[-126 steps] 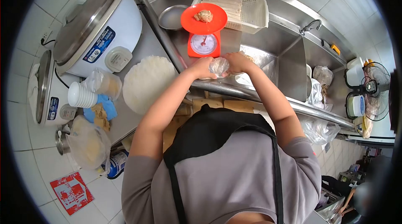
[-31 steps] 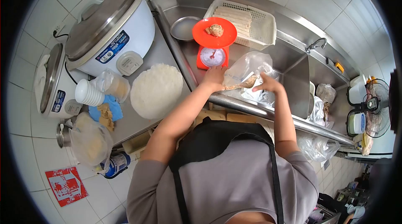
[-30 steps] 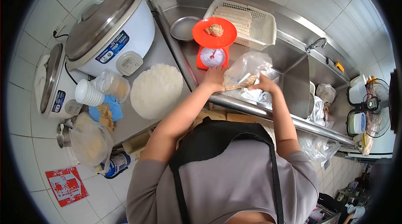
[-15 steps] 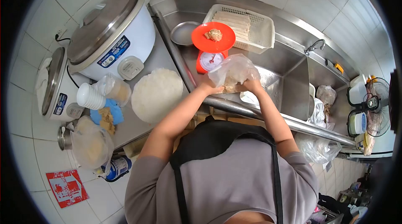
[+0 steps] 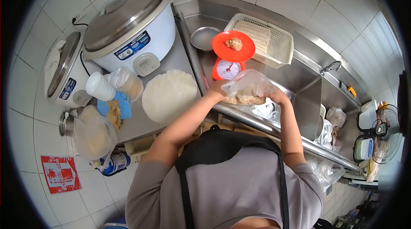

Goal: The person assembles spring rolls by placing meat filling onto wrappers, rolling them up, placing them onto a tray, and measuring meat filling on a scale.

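Note:
A clear plastic bag [image 5: 252, 80] with a pale minced filling [image 5: 245, 96] in it is held between my hands at the sink's front rim. My left hand [image 5: 218, 88] is closed on its left edge, some fingers hidden by the plastic. On the right side, my right hand [image 5: 278, 96] grips the bag, its fingertips partly out of sight. Just beyond stands a red dial scale [image 5: 229, 70], its red plate [image 5: 221, 54] bearing a lump of similar filling [image 5: 234, 44]. A stack of round white wrappers [image 5: 169, 96] lies on the counter to the left.
Behind the scale are a round metal pan [image 5: 204, 38] and a white perforated basket [image 5: 282, 51] holding pale rolls [image 5: 251, 36]. Large rice cookers [image 5: 128, 26], stacked white cups [image 5: 99, 85] and a blue cloth [image 5: 122, 108] occupy the left. A tap [image 5: 331, 67] and fan [image 5: 387, 122] are at right.
The view has shifted, so the surroundings appear further right. The bag's top has folded lower towards the left, and more of the filling shows. Both hands still hold the bag.

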A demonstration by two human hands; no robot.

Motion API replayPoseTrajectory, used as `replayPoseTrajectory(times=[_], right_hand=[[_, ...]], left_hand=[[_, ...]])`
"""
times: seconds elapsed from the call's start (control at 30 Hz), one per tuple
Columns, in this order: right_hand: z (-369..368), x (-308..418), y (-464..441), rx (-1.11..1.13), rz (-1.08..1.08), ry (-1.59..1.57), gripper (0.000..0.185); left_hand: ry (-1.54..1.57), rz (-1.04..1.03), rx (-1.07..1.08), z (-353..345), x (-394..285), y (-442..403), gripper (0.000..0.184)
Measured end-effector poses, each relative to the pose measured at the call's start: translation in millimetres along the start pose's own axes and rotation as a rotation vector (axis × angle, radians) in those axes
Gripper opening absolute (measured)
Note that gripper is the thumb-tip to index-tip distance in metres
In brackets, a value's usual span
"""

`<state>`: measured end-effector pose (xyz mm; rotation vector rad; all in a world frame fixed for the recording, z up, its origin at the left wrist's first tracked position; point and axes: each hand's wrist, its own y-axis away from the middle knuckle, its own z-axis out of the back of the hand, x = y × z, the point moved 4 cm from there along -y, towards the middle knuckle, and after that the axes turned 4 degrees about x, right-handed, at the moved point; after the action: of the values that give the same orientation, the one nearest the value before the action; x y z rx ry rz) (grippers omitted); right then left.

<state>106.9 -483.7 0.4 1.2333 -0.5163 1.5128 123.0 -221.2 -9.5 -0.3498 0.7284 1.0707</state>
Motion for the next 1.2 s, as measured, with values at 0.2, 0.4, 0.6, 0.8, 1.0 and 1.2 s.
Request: replayPoseTrajectory(times=[0.2, 0.4, 0.6, 0.8, 1.0, 1.2], right_hand=[[3, 2, -6, -0.042, 0.113, 0.052, 0.039], [-17, 16, -22, 0.053, -0.027, -0.143, 0.018], [-19, 6, -25, -0.033, 0.08, -0.167, 0.021], [-26, 8, 7, 0.18, 0.099, -0.155, 0.075], [-40, 8, -3, 0.079, 0.206, 0.117, 0.081], [-39, 14, -9, 0.039, 0.188, 0.187, 0.078]], left_hand=[[0.007, -0.042, 0.06, 1, -2, -6, 0.039], [-0.323, 0.095, 0.031, -14, -7, -12, 0.043], [-0.339, 0.028, 0.11, -11, -5, -6, 0.046], [0.079, -0.21, 0.085, -10, 4, 13, 0.079], [-0.2, -0.337, 0.03, -17, -30, 7, 0.073], [-0.181, -0.315, -0.068, -43, -14, -15, 0.037]])
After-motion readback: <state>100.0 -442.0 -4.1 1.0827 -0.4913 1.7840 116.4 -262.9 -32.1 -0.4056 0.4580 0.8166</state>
